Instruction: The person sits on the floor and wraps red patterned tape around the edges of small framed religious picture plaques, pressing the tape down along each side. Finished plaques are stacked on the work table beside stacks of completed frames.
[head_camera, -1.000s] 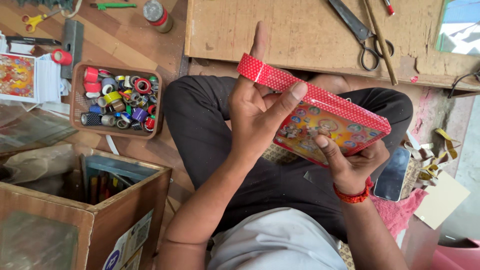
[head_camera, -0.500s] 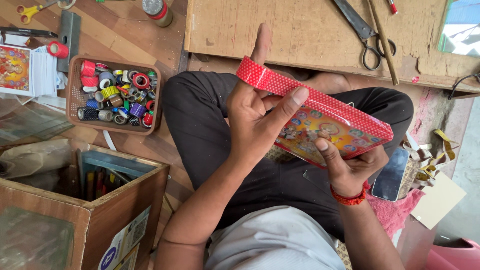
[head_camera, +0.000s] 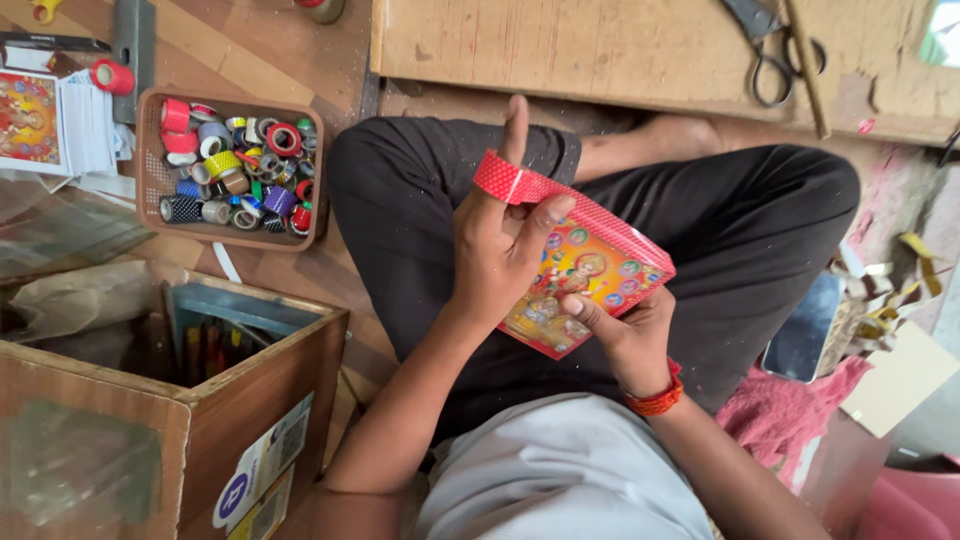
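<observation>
While the person sits cross-legged on the floor, both hands hold a flat rectangular picture panel with a bright multicoloured print and a red dotted tape border (head_camera: 585, 285) above the lap. Left hand (head_camera: 500, 250): thumb pressed on the taped top edge, index finger straight up behind the panel, other fingers curled against its back. Right hand (head_camera: 625, 335): fingers closed on the lower right edge, thumb lying across the printed face; red thread band on the wrist (head_camera: 655, 400). Panel tilted, upper left corner highest.

Left of the knee, a shallow brown tray (head_camera: 150, 215) packed with small tape rolls in red, yellow, blue, purple and silver. Nearer the viewer, an open brown wooden box (head_camera: 250, 400) with a sticker on its side. Beyond the legs, a worn wooden board (head_camera: 600, 50) carrying dark-handled scissors (head_camera: 765, 50). Stack of similar printed cards (head_camera: 30, 120) at far left, well apart from the hands
</observation>
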